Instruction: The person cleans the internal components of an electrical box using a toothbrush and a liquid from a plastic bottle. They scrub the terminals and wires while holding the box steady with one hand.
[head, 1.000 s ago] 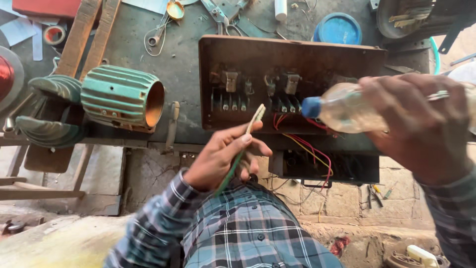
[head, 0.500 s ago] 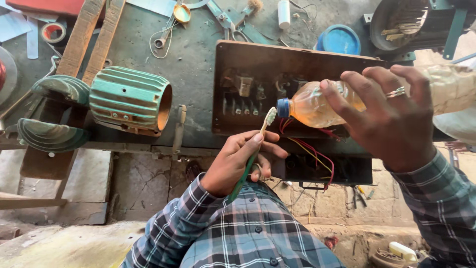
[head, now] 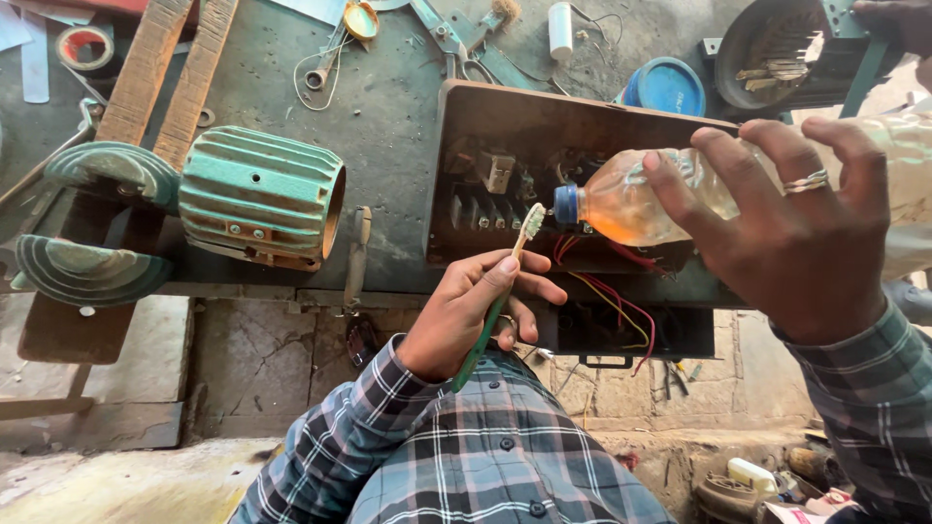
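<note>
One toothbrush [head: 505, 281] pinched in the closed fingers of the left hand [head: 476, 311], long axis steep, bristle head up and tipped slightly right, just beside the blue cap of one plastic bottle [head: 660, 199]. Bottle of amber liquid wrapped tight by the right hand [head: 796, 233], lying near level, cap pointing left, over the open brown switch box [head: 544, 165]. One green ribbed motor housing [head: 262, 199] on the worktop [head: 388, 87], well left.

toothbrush [head: 505, 281] green-handled | bottle [head: 650, 199] amber, blue cap | motor housing [head: 262, 199] teal
</note>
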